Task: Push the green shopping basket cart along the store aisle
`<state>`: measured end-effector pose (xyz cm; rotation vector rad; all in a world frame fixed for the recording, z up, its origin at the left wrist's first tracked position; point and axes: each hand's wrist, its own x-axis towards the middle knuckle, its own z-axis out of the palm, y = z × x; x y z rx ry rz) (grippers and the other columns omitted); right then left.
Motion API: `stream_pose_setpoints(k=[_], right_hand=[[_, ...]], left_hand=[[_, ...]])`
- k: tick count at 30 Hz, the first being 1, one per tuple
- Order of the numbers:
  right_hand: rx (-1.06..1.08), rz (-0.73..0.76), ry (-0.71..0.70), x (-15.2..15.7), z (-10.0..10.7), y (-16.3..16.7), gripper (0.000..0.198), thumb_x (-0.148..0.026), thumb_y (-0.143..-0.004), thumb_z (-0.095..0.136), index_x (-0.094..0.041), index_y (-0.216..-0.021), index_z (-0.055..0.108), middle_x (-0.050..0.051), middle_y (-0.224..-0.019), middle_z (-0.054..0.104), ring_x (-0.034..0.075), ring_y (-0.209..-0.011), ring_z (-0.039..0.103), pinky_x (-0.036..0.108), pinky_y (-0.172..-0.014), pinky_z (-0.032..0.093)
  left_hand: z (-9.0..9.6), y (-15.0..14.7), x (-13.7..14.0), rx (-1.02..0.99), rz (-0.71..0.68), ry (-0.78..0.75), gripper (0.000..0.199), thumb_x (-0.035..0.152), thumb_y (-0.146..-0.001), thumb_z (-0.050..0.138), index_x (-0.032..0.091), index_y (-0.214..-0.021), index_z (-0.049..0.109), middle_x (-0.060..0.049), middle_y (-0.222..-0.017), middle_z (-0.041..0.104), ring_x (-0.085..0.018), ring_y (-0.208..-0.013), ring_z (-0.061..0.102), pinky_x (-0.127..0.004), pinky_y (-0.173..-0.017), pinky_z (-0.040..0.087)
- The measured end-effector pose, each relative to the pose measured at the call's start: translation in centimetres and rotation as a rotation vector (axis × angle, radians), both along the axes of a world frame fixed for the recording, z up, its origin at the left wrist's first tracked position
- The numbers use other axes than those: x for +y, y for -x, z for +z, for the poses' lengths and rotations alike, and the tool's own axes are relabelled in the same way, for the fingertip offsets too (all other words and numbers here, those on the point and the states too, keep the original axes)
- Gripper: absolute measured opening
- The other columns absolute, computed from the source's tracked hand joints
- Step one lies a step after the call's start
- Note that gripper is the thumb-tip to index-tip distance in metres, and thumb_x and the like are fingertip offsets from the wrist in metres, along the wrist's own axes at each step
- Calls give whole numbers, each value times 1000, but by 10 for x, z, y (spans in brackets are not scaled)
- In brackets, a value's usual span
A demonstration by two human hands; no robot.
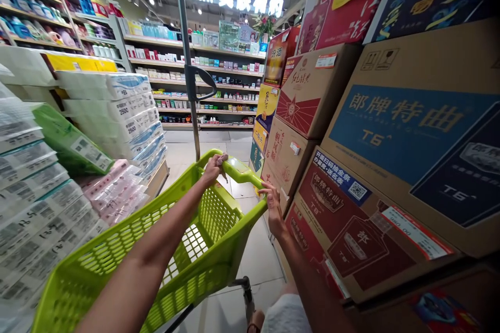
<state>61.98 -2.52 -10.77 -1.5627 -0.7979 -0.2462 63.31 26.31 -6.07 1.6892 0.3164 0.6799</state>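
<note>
A lime-green plastic shopping cart [224,214] with perforated sides stands before me, tilted across the view. My left hand [212,170] is closed around the left end of its far handle bar. At the bar's right end, my right hand [273,204] wraps over the corner of the rim, its fingers resting on the green plastic. I see nothing lying in the visible part of the basket. A dark upright pole [185,57] with a loop-shaped grip rises just beyond the cart.
Stacked liquor cartons [390,114] form a wall close on the right. On the left are piled packs of tissue paper [113,109] and a green pack [72,138]. Shelves of skincare goods [222,70] stand across the back. Pale floor tiles [253,250] show beside the cart.
</note>
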Motion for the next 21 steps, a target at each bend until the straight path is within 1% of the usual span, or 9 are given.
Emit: stream_pose_setpoints(k=[2,5,8,11,13,15,18,21], right_hand=[[12,2,-29,-1,0,2,52,-57,-107,25,-28,-113,67,6,-142,57,25,-146,41,51,-126,24],[25,5,-71,-1,-1,4,51,-59,-106,25,-28,-117,64,7,-142,57,25,-146,41,52,-126,25],[59,16,-120,0,-2,6,51,-64,-105,28,-29,-119,63,7,-141,58,24,-145,41,52,-127,25],[170,66,-236,1,-5,9,54,-68,-103,30,-30,-125,60,5,-143,57,23,-144,44,51,-128,26],[259,103,-328,2,-7,11,57,-69,-102,28,-30,-131,58,6,-145,56,23,-143,47,50,-127,29],[318,119,-428,2,-7,12,59,-71,-101,29,-30,-136,55,5,-149,55,22,-146,45,51,-128,29],[345,129,-568,2,-7,12,60,-71,-100,32,-33,-143,50,3,-160,45,20,-154,36,51,-131,23],[349,122,-611,1,-7,11,59,-70,-101,30,-36,-147,47,0,-166,39,17,-158,28,52,-133,19]], left_hand=[[-1,14,-16,37,61,-20,18,11,-93,55,21,-105,65,-8,-106,49,-18,-86,53,-36,-76,61],[-5,33,-56,60,158,-106,24,13,-97,48,24,-111,64,-10,-112,47,-19,-89,54,-38,-80,61],[-9,45,-100,97,222,-216,30,13,-94,50,25,-118,62,-9,-116,44,-21,-91,56,-39,-84,60],[-9,51,-129,145,278,-268,37,8,-90,50,26,-121,60,-9,-115,44,-23,-95,58,-41,-87,58],[-8,54,-140,170,276,-290,39,6,-88,49,25,-122,58,-9,-116,44,-24,-97,58,-42,-88,57],[-8,56,-147,176,269,-312,41,5,-88,48,25,-123,55,-10,-118,44,-25,-99,57,-44,-91,56],[-10,58,-156,167,272,-346,45,2,-86,47,24,-125,53,-11,-122,43,-25,-102,56,-46,-98,54],[-13,58,-164,144,258,-387,47,0,-85,46,23,-124,54,-12,-124,44,-26,-107,56,-47,-101,53]])
